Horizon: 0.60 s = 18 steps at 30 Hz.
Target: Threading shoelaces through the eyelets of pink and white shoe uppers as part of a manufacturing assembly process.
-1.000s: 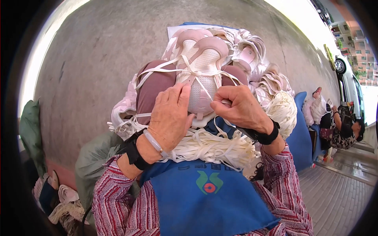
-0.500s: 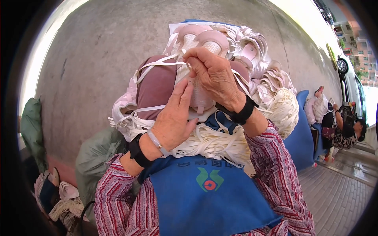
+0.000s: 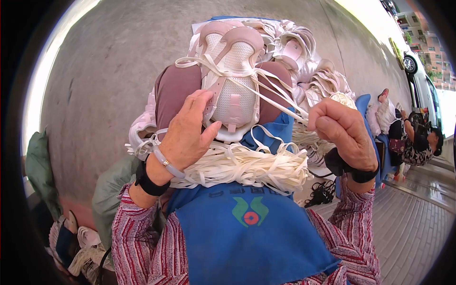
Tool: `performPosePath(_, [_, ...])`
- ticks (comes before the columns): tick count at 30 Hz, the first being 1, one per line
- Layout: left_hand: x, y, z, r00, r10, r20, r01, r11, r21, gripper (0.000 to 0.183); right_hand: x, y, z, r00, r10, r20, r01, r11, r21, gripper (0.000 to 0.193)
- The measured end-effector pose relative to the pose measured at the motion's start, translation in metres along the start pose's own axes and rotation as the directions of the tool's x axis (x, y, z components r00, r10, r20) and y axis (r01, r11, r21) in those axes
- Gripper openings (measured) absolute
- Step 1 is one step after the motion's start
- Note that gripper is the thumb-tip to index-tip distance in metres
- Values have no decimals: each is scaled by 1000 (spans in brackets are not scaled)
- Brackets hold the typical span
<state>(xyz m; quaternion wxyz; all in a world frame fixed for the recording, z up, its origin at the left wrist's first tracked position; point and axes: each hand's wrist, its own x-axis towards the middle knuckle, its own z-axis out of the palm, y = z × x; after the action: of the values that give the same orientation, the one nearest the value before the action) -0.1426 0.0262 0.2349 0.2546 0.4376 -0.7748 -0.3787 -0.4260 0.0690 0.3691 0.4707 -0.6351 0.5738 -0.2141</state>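
A pale pink and white shoe upper [image 3: 233, 105] with a mesh middle lies across my knees. A white shoelace [image 3: 237, 73] runs over it and through it, and stretches off to the right. My right hand [image 3: 343, 135] is closed in a pinch on the far end of that lace, held taut away from the upper. My left hand [image 3: 186, 135] rests against the upper's left edge, fingers stretched and thumb apart. A thick bundle of loose white shoelaces [image 3: 247, 166] lies across my lap, just nearer than the upper.
Several stacked shoe uppers [image 3: 294, 47] lie beyond my knees and to the right. A blue apron [image 3: 256, 242] covers my lap. Green sacks [image 3: 42, 166] stand at the left. Dark cords [image 3: 320, 192] lie below my right hand. Another person [image 3: 418, 147] sits far right.
My right hand has drawn the lace away to the right and nearer, out from the upper. My left hand has shifted a little left, its fingers spreading from the upper's middle to its edge.
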Motion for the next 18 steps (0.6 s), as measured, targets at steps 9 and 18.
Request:
performPosePath(9, [0,-5,0,1000,13,-9,-12,999,52,53,-165,32,-128,664,-257,-703,696,557,453,10])
performPosePath(18, [22,-7,-13,973,-156,-171,105,956,-273,30,-34,83,-47,373,-207,-904,127,977,-171,25])
